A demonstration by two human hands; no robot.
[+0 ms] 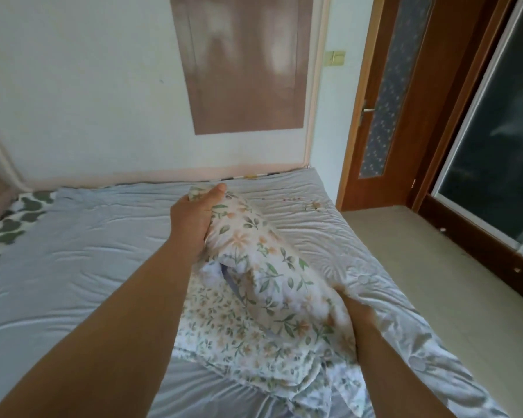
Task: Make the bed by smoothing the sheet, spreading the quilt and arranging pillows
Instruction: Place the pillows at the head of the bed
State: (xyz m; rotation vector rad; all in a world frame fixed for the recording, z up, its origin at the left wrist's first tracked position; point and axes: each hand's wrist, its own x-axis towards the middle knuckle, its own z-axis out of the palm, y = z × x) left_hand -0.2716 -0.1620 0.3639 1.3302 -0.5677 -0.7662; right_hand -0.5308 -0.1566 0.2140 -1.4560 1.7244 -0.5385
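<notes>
Head view: my left hand [194,218] and right hand [357,315] each clutch one end of the floral pillow [272,273]; judged soft, light, compressible, so end grips suit.

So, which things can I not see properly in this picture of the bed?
Left hand: head view; its fingers are hidden behind the pillow, only the thumb shows.
Right hand: head view; motion blur smears its fingers in the pillow fabric.
Small-flowered fabric underneath: partly covered by the pillow; quilt or second pillow, cannot tell.
Sheet: near end cut off by the bottom edge.
</notes>
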